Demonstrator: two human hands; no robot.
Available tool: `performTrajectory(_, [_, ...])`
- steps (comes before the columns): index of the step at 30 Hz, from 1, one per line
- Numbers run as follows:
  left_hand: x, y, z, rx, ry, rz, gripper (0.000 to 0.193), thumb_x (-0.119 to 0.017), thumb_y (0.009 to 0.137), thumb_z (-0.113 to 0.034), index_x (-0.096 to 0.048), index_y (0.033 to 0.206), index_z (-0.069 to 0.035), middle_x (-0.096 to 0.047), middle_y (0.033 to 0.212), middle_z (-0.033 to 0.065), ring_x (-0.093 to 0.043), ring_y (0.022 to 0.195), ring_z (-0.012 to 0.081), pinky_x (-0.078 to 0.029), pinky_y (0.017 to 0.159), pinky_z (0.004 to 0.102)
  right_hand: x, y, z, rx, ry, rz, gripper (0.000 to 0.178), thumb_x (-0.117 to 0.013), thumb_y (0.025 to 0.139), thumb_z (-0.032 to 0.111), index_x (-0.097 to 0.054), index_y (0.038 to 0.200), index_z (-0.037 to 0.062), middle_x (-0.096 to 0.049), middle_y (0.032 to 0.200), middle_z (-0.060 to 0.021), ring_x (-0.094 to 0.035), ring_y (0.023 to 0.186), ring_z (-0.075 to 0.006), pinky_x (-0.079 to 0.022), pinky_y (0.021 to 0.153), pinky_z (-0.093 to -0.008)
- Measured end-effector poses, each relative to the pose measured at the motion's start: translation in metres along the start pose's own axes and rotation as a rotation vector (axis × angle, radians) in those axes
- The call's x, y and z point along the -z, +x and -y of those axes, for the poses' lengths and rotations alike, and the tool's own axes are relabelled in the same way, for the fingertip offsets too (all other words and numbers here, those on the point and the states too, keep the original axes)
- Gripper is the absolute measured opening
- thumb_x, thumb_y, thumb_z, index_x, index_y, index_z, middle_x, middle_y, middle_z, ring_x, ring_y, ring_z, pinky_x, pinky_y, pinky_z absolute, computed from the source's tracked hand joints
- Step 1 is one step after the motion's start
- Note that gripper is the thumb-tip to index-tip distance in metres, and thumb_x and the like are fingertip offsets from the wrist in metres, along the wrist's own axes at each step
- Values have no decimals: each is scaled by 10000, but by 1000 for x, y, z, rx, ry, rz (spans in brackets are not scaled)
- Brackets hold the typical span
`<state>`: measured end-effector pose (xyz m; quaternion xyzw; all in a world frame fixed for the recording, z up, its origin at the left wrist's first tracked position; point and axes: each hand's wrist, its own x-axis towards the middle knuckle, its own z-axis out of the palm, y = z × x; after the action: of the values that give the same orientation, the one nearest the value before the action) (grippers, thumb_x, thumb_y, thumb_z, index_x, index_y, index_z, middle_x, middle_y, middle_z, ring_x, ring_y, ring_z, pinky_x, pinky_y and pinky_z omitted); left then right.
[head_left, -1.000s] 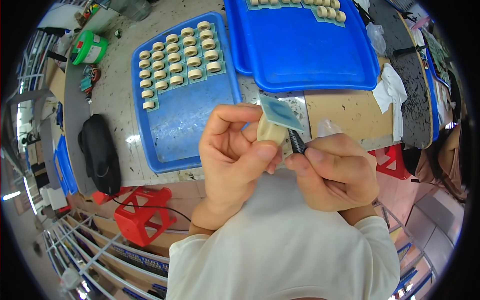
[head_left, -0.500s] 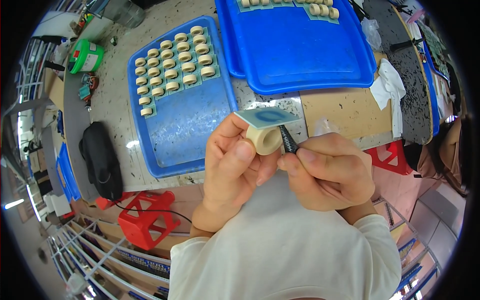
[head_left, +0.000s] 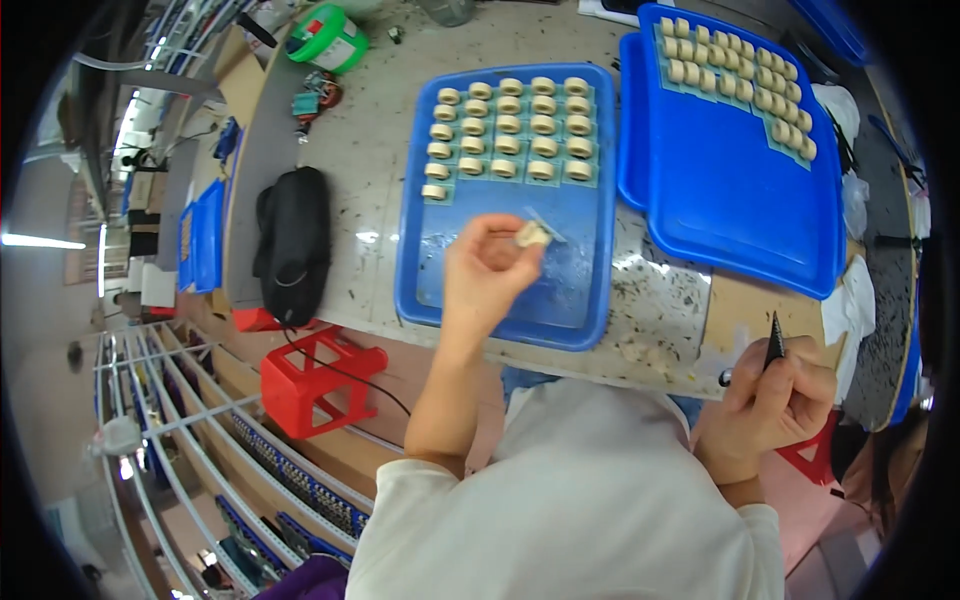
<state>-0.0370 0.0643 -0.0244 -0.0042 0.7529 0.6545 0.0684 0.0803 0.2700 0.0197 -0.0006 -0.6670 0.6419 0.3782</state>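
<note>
Between the thumb and fingers of my left hand [head_left: 487, 275] is a cream ring [head_left: 533, 235] with a thin pale-green square plate on it, held over the left blue tray [head_left: 520, 318]. Rows of similar cream rings on green squares [head_left: 508, 124] fill that tray's far part. My right hand [head_left: 775, 400], off to the right by the table's front edge, is closed around a black, textured tool [head_left: 774, 345] with a narrow pointed tip, which points up. The tool's exact kind is unclear.
At the right, another blue tray [head_left: 745, 225] overlaps one beneath it and carries more rings at its far end. A black pouch [head_left: 293, 245] and a green tub [head_left: 328, 40] are on the left. Red stools [head_left: 315, 385] stand below, and a white cloth [head_left: 850, 310] lies right.
My hands have moved apart. The left has carried the ring and plate over the left tray; the right has drawn the pointed tool away to the right. The view has shifted leftward.
</note>
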Motion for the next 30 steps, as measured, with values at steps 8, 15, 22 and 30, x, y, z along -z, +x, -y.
performTrajectory(8, [71, 35, 14, -380, 1103, -280, 224, -645, 575, -53, -561, 760, 41, -557, 708, 164, -540, 585, 278, -443, 555, 336, 6, 7, -2, -8, -29, -31, 130, -498, 811, 77, -410, 901, 47, -503, 690, -130, -394, 374, -68, -322, 333, -176])
performTrajectory(15, [75, 47, 14, -280, 1132, -257, 227, -646, 591, -64, -583, 780, 46, -556, 730, 192, -550, 656, 325, -451, 607, 358, 8, 9, -4, -1, -48, -40, 116, -487, 810, 53, -432, 912, 44, -508, 682, -135, -389, 372, -67, -320, 338, -172])
performTrajectory(22, [76, 52, 22, -338, 1102, -329, 219, -664, 593, -108, -586, 747, 28, -566, 699, 160, -555, 607, 281, -446, 575, 328, 1, 12, -6, 15, -47, -34, 110, -502, 802, 50, -445, 895, 40, -500, 700, -129, -393, 380, -74, -324, 342, -178])
performTrajectory(30, [74, 52, 24, -339, 1101, -320, 223, -646, 587, -70, -586, 775, 34, -548, 702, 176, -546, 642, 312, -444, 594, 359, 10, 26, -22, -352, 382, -192, 68, -503, 793, 33, -509, 859, 18, -531, 675, -111, -354, 353, -69, -268, 335, -170])
